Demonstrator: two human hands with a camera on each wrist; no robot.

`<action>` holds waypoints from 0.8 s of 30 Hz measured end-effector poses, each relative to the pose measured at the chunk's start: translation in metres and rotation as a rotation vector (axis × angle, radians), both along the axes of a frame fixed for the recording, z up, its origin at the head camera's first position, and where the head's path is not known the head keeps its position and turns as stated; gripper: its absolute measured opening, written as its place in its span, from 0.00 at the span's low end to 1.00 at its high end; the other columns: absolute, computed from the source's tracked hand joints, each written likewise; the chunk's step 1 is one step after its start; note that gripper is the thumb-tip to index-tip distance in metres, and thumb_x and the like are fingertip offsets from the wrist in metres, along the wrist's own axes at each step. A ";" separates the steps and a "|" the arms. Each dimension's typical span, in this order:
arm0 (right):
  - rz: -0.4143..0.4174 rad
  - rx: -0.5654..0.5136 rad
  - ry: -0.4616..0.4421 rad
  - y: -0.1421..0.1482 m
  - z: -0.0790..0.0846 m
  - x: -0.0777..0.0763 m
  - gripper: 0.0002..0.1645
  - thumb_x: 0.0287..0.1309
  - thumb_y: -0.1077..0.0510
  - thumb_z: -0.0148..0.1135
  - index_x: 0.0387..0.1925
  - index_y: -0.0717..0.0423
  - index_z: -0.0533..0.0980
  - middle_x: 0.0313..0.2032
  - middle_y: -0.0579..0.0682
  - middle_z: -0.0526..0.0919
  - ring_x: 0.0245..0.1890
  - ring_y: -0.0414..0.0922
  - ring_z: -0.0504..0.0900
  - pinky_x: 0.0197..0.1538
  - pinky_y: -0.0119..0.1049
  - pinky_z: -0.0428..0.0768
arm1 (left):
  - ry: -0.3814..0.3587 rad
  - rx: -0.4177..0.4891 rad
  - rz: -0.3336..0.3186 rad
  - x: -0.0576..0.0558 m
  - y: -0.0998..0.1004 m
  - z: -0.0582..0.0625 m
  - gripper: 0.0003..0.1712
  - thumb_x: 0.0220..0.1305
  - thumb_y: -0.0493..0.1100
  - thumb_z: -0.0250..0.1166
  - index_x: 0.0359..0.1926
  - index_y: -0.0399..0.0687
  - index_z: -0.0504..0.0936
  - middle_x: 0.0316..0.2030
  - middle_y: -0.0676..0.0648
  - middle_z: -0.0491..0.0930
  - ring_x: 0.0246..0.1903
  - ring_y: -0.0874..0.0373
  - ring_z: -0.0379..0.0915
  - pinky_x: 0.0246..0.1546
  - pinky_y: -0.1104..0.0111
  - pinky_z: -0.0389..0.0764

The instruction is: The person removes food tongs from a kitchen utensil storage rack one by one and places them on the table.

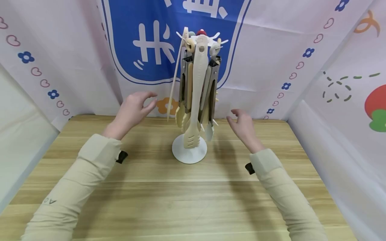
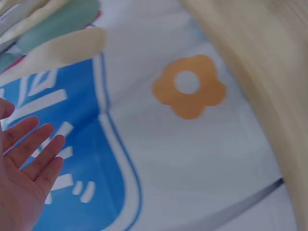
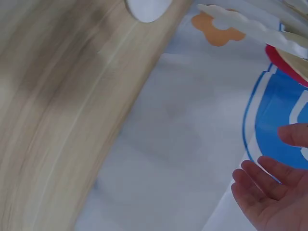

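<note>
A utensil stand with a round white base [image 1: 189, 157] stands upright at the back middle of the table. From its top hooks hang several kitchen utensils: a cream slotted turner [image 1: 193, 135] in front, tongs [image 1: 212, 87] with metal arms, and a thin cream utensil [image 1: 175, 80] on the left. My left hand [image 1: 134, 107] hovers left of the stand, thumb and fingers apart, holding nothing; the left wrist view shows its palm [image 2: 21, 187] with spread fingers. To the right of the stand floats my right hand [image 1: 242, 125], also holding nothing, fingers relaxed.
A wooden table [image 1: 187, 207] lies below, its back edge against a white cloth backdrop [image 1: 256, 73] with a blue printed badge and an orange flower. White cloth walls [image 1: 337, 100] rise on both sides.
</note>
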State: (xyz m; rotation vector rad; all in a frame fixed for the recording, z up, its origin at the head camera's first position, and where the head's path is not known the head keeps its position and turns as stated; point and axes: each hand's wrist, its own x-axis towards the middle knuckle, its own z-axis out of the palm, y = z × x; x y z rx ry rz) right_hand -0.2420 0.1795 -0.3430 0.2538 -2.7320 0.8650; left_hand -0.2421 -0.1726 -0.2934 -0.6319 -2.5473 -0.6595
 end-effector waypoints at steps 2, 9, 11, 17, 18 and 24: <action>0.004 -0.015 0.001 0.000 0.004 0.002 0.24 0.60 0.54 0.54 0.53 0.67 0.70 0.52 0.62 0.74 0.51 0.56 0.72 0.54 0.48 0.70 | 0.051 0.012 -0.016 0.002 0.003 0.007 0.16 0.65 0.44 0.54 0.46 0.38 0.79 0.43 0.39 0.80 0.45 0.44 0.75 0.48 0.54 0.73; 0.028 -0.081 0.036 -0.006 0.022 0.011 0.24 0.60 0.54 0.54 0.54 0.64 0.70 0.52 0.60 0.74 0.51 0.55 0.73 0.53 0.48 0.72 | 0.218 0.091 -0.067 0.009 0.016 0.035 0.15 0.63 0.43 0.56 0.45 0.37 0.79 0.43 0.40 0.80 0.47 0.47 0.74 0.50 0.58 0.72; 0.026 -0.092 0.040 -0.008 0.026 0.014 0.24 0.60 0.54 0.54 0.54 0.64 0.70 0.52 0.59 0.75 0.50 0.54 0.73 0.53 0.47 0.72 | 0.242 0.107 -0.086 0.011 0.020 0.042 0.15 0.63 0.42 0.57 0.46 0.36 0.78 0.44 0.40 0.80 0.48 0.47 0.74 0.51 0.59 0.71; 0.010 -0.126 0.079 -0.016 0.034 0.022 0.23 0.59 0.54 0.56 0.52 0.63 0.71 0.51 0.59 0.76 0.48 0.54 0.75 0.52 0.45 0.73 | 0.294 0.169 -0.132 0.016 0.028 0.058 0.16 0.62 0.40 0.58 0.49 0.35 0.77 0.47 0.40 0.78 0.51 0.48 0.71 0.56 0.61 0.68; 0.010 -0.138 0.097 -0.018 0.035 0.024 0.23 0.59 0.54 0.56 0.52 0.63 0.71 0.50 0.59 0.76 0.48 0.54 0.75 0.51 0.45 0.73 | 0.311 0.183 -0.141 0.016 0.030 0.061 0.17 0.62 0.40 0.58 0.49 0.35 0.77 0.47 0.40 0.78 0.51 0.48 0.71 0.56 0.62 0.67; 0.012 -0.211 0.204 -0.028 0.042 0.032 0.21 0.57 0.56 0.58 0.50 0.65 0.73 0.48 0.59 0.78 0.44 0.52 0.77 0.49 0.42 0.75 | 0.410 0.237 -0.186 0.019 0.040 0.078 0.18 0.61 0.40 0.59 0.50 0.34 0.76 0.47 0.39 0.78 0.50 0.49 0.72 0.55 0.63 0.68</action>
